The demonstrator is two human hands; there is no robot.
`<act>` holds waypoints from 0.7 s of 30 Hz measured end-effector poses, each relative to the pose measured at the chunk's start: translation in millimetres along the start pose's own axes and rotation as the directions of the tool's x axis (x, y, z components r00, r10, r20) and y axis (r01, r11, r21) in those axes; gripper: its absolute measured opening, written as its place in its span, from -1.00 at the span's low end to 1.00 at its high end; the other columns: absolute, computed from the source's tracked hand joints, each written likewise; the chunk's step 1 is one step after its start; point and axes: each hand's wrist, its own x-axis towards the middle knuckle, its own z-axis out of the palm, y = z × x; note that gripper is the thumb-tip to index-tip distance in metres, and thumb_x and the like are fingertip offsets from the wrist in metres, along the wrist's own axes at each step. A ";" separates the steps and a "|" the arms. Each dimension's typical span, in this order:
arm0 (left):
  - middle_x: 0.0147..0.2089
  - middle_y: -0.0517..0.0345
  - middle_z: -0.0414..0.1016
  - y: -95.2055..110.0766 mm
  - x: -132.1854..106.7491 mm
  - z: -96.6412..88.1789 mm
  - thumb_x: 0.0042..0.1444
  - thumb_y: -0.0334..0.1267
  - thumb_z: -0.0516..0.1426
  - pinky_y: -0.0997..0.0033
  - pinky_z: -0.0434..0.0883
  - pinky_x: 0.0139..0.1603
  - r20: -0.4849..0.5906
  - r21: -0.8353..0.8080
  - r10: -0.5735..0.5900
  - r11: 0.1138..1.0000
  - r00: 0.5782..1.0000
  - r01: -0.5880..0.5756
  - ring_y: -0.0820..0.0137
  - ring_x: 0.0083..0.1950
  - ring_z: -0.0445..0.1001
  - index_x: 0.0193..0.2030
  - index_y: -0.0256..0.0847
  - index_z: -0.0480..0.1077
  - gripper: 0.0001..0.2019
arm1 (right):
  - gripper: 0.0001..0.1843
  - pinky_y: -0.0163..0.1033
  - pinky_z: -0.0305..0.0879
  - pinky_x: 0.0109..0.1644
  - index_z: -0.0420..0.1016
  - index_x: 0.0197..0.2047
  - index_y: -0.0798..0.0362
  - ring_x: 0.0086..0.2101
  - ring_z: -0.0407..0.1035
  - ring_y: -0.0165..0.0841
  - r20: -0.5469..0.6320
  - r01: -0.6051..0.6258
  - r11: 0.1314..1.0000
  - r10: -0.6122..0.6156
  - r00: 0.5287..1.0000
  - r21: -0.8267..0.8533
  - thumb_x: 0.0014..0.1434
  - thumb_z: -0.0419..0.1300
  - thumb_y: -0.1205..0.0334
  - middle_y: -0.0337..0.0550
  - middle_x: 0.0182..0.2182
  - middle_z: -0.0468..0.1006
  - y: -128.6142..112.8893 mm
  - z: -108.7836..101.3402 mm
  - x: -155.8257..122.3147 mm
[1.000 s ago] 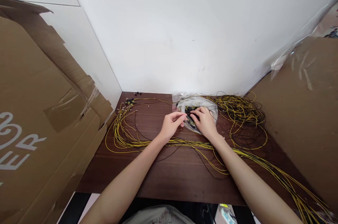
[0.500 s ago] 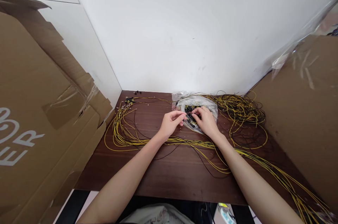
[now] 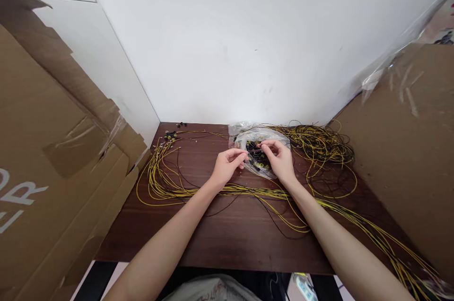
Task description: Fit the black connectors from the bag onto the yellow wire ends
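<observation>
Wall [image 3: 230,31]: one, white, filling the far side behind the table
Cardboard sheets: two; a taped, lettered one [image 3: 42,159] leans along the left, a plainer one [image 3: 407,159] with clear film on its upper edge stands on the right
Table [image 3: 220,239]: one, dark brown wood, running from the near edge to the wall
Yellow wires [image 3: 170,190]: one long bundle, too many strands to count, looping at the left, passing under both wrists and trailing off to the near right; a few thin black strands lie among them
Wire tangle [image 3: 319,142]: one, yellow and black, at the far right of the table, touching the bag's right side
Plastic bag [image 3: 258,165]: one, clear, lying at the far middle of the table against the wall, with small black and yellow parts inside
Left hand [image 3: 227,166]: fingers curled, thumb and forefinger pinched together at the bag's left edge; what lies between them cannot be told
Right hand [image 3: 282,159]: over the bag's right half, fingertips drawn together above the parts; anything pinched is too small to see
Loose parts [image 3: 172,134]: a small scatter at the far left corner, blurred beyond counting
Since a second ago: the right hand, then flat on the bag, has raised its fingertips into a pinch; the left hand has stayed at the bag's edge; bag and wires lie unmoved
</observation>
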 end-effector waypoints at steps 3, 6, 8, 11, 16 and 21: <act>-0.39 0.04 0.53 1.0 -0.6 -0.6 -0.08 -0.13 0.26 0.48 0.37 -0.40 -0.004 0.003 0.002 1.000 1.000 -0.002 0.54 -0.50 0.35 -0.25 -0.36 0.50 -0.67 | -0.75 -0.16 0.41 -0.25 0.45 -0.30 0.07 -0.33 0.47 -0.28 0.029 -0.118 0.955 0.115 0.993 0.271 0.02 0.22 0.07 -0.09 -0.32 0.58 -4.4 2.8 -2.1; -0.38 0.04 0.53 0.4 -0.5 -1.6 -0.13 -0.14 0.28 0.47 0.36 -0.39 0.001 -0.002 0.001 1.000 1.000 -0.001 0.53 -0.50 0.36 -0.24 -0.35 0.51 -0.66 | -0.72 -0.14 0.44 -0.22 0.49 -0.32 0.08 -0.34 0.49 -0.28 0.064 -0.180 0.921 0.168 0.984 0.346 -0.07 0.29 0.08 -0.09 -0.32 0.59 -9.4 4.7 -4.6; -0.37 0.04 0.54 -0.9 0.0 -2.2 -0.15 -0.16 0.29 0.47 0.36 -0.39 0.005 -0.002 0.005 1.000 1.000 -0.005 0.52 -0.49 0.36 -0.24 -0.35 0.52 -0.66 | -0.70 -0.11 0.43 -0.13 0.51 -0.30 0.07 -0.31 0.49 -0.28 0.088 -0.198 0.915 0.179 0.980 0.352 -0.12 0.33 0.11 -0.09 -0.32 0.59 -12.1 5.7 -6.3; -0.38 0.05 0.53 -2.9 0.5 -2.7 -0.15 -0.19 0.29 0.47 0.34 -0.40 0.013 0.018 0.017 1.000 1.000 -0.017 0.51 -0.48 0.36 -0.24 -0.34 0.52 -0.67 | -0.69 -0.11 0.42 -0.12 0.54 -0.28 0.06 -0.32 0.49 -0.29 0.097 -0.199 0.924 0.177 0.979 0.326 -0.13 0.34 0.13 -0.11 -0.32 0.60 -14.2 7.4 -8.8; -0.40 0.09 0.50 -3.5 0.8 -1.7 -0.11 -0.22 0.28 0.49 0.34 -0.39 0.020 0.027 0.032 0.999 0.999 -0.032 0.52 -0.46 0.34 -0.22 -0.34 0.51 -0.70 | -0.74 -0.14 0.42 -0.15 0.54 -0.29 0.06 -0.35 0.48 -0.31 0.143 -0.181 0.936 0.143 0.979 0.303 -0.07 0.30 0.13 -0.11 -0.34 0.58 -15.3 11.0 -13.1; -0.39 0.10 0.48 -1.8 0.7 0.5 -0.15 -0.26 0.29 0.53 0.34 -0.42 0.000 -0.025 0.041 0.999 0.999 -0.041 0.52 -0.43 0.35 -0.29 -0.36 0.46 -0.73 | -0.82 -0.16 0.41 -0.17 0.52 -0.30 0.05 -0.34 0.47 -0.31 0.159 -0.054 0.977 0.022 0.987 0.206 -0.01 0.26 0.18 -0.12 -0.34 0.57 -15.9 11.2 -16.1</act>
